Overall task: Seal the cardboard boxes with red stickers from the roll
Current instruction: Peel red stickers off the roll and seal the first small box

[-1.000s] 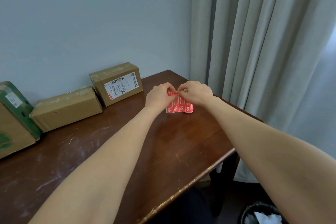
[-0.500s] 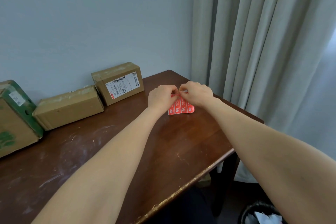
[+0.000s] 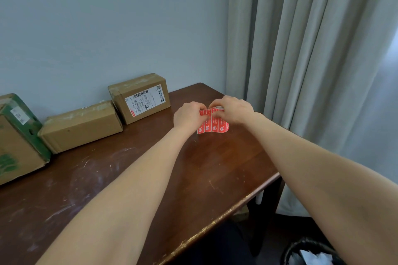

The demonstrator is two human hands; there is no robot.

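A short strip of red stickers (image 3: 213, 126) hangs over the dark wooden table (image 3: 150, 178), held at its top edge. My left hand (image 3: 189, 115) pinches the strip's upper left part and my right hand (image 3: 233, 109) pinches its upper right part. Three cardboard boxes stand along the wall: one with a white shipping label (image 3: 140, 97), a plain low one (image 3: 81, 127), and a larger one with green print (image 3: 17, 137) at the far left.
Grey curtains (image 3: 312, 60) hang close to the table's right end. A black bin (image 3: 312, 251) with paper in it stands on the floor at the lower right. The table's front edge (image 3: 226, 215) runs diagonally, worn and chipped.
Both hands stay at the top of the sticker strip with small finger movements. The strip now hangs slightly more spread out below the fingers.
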